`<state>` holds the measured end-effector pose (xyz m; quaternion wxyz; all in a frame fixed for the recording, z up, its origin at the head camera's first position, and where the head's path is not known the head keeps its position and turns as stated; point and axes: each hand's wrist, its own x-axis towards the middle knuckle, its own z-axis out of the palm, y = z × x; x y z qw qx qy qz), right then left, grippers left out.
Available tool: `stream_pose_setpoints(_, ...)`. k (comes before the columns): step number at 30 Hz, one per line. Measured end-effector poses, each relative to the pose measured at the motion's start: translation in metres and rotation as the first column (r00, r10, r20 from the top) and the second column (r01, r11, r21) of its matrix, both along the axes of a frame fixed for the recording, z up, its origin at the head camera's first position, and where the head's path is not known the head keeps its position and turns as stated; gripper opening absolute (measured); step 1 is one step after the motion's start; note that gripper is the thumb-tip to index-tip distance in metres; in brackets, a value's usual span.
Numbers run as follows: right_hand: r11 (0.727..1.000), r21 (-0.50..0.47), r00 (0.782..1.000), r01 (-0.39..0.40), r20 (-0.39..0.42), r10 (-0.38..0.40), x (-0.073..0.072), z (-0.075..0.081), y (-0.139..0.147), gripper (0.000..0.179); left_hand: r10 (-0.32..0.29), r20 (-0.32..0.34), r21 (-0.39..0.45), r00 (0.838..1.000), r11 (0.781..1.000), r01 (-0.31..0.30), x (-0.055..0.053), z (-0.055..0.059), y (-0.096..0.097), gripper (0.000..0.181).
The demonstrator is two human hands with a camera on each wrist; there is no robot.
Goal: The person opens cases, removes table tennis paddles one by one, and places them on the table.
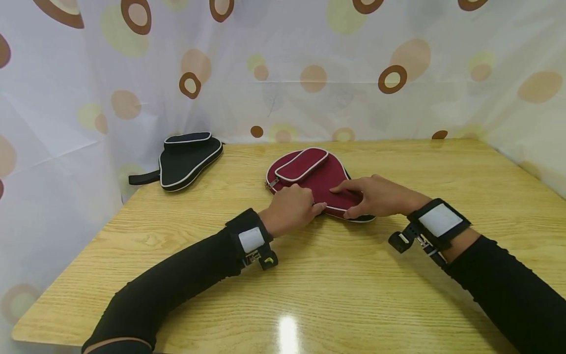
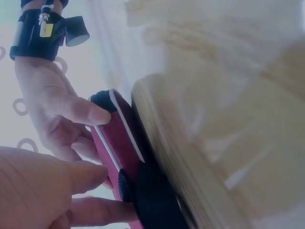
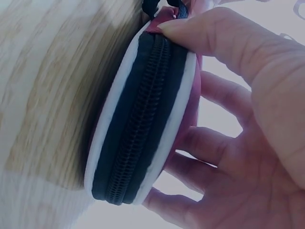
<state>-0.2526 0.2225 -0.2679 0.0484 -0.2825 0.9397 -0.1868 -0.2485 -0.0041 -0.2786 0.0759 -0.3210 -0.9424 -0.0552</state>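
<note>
A maroon table tennis paddle case (image 1: 319, 183) with white piping and a raised front pocket (image 1: 302, 164) lies on the table. My left hand (image 1: 292, 209) is at its near left edge, fingers curled. Thumb and finger are at the black strap (image 2: 159, 202) on the case's side in the left wrist view. My right hand (image 1: 382, 196) holds the case's near right corner, with the thumb on the side edge and the other fingers over the top face. A black zipper (image 3: 138, 119) runs closed along the edge under the right thumb.
A black paddle case (image 1: 187, 164) with white piping and a black strap (image 1: 143, 178) lies at the table's back left. The wooden table (image 1: 212, 305) ends at a patterned curtain (image 1: 283, 64) behind and on both sides.
</note>
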Motion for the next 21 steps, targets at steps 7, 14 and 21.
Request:
stream_pose_setpoints(7, 1.0, 0.01, 1.0, -0.014, -0.015, 0.014, -0.002, 0.0, 0.004, 0.053, 0.002, -0.053, -0.028, 0.999, 1.0, -0.003, 0.002, -0.001, 0.002, 0.051)
stream_pose_setpoints(14, 1.0, 0.0, 1.0, -0.01, 0.021, 0.01, -0.002, 0.002, 0.009, 0.052, -0.018, -0.063, -0.022, 0.998, 1.0, 0.016, 0.005, -0.002, 0.004, 0.051)
stream_pose_setpoints(21, 1.0, -0.016, 0.999, -0.009, 0.049, 0.01, -0.008, 0.003, 0.015, 0.052, -0.036, -0.061, 0.013, 0.997, 0.999, 0.037, 0.007, -0.001, 0.006, 0.052)
